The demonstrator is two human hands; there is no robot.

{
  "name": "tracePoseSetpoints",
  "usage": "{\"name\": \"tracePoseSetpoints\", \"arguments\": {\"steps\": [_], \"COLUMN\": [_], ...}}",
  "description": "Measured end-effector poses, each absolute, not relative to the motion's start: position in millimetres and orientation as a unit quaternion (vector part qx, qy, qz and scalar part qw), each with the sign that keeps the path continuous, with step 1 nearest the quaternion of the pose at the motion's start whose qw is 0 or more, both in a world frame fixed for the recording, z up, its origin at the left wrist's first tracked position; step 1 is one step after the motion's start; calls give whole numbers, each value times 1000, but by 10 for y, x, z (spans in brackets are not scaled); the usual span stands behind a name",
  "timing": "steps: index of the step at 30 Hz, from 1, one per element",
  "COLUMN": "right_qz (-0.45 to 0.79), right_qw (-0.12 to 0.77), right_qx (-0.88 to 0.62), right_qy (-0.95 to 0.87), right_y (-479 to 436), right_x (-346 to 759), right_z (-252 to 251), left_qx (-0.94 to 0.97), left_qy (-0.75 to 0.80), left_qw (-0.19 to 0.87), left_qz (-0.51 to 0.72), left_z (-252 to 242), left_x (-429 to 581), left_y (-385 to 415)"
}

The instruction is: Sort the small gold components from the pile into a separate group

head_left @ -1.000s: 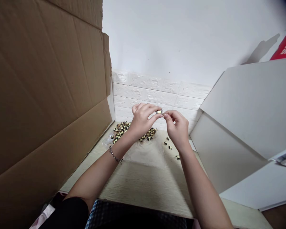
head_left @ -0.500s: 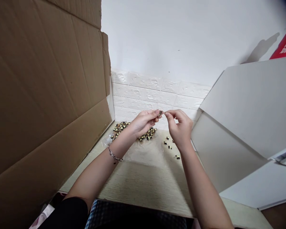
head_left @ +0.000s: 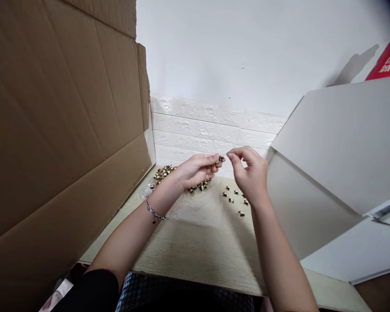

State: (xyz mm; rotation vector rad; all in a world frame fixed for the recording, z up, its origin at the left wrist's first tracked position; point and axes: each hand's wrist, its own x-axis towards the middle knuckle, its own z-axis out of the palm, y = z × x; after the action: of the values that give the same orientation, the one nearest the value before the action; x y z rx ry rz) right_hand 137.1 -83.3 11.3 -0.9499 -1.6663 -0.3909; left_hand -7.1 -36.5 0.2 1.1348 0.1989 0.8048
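Note:
My left hand (head_left: 198, 168) is closed, its thumb and fingers pinching a small transformer (head_left: 220, 159) with a dark body and thin copper-coloured wires hanging below it. Just right of it, my right hand (head_left: 251, 171) has thumb and forefinger pressed together; anything between those fingertips is too fine to make out. Below and behind my left hand lies a pile of similar yellow-and-black transformers (head_left: 164, 172) on a clear plastic bag (head_left: 198, 210), partly hidden by my wrist. Several loose transformers (head_left: 231, 199) are scattered on the table beneath my right hand.
A tall cardboard sheet (head_left: 61, 130) walls off the left side. White panels (head_left: 338, 143) stand on the right, with a red item (head_left: 386, 58) above them. Behind the pale wooden table (head_left: 195, 251) rises a white brick-patterned wall (head_left: 198, 113).
My right hand has moved slightly right, away from the transformer, widening the gap between the hands. My left hand has dropped a little, still pinching the transformer.

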Motion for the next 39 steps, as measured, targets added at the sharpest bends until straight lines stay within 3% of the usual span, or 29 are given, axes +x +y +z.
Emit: {"name": "tracePoseSetpoints", "arguments": {"steps": [16,24,27,30,37,39], "right_qz": [34,16,-9,-13,-6,44], "right_qw": [572,486,436,410,523,553], "right_qx": [-319,-324,-362,-406,-489,-496], "right_qy": [-755,-811,-824,-816,-698,-668], "right_y": [-696,-697,-630,-537,-458,-502], "right_x": [1405,1419,1402,1419,1563,1554], "right_z": [46,71,33,-22,-36,-9], "left_qx": [451,539,658,784,839,820], "left_qy": [25,62,82,127,285,300], "left_qw": [851,810,723,569,33,-55], "left_qz": [268,224,196,215,462,485], "left_z": [-22,-54,11,119,161,118], "left_x": [-106,-103,-105,-138,-188,-173], "left_y": [-382,-355,-438,-563,-562,-512]}}
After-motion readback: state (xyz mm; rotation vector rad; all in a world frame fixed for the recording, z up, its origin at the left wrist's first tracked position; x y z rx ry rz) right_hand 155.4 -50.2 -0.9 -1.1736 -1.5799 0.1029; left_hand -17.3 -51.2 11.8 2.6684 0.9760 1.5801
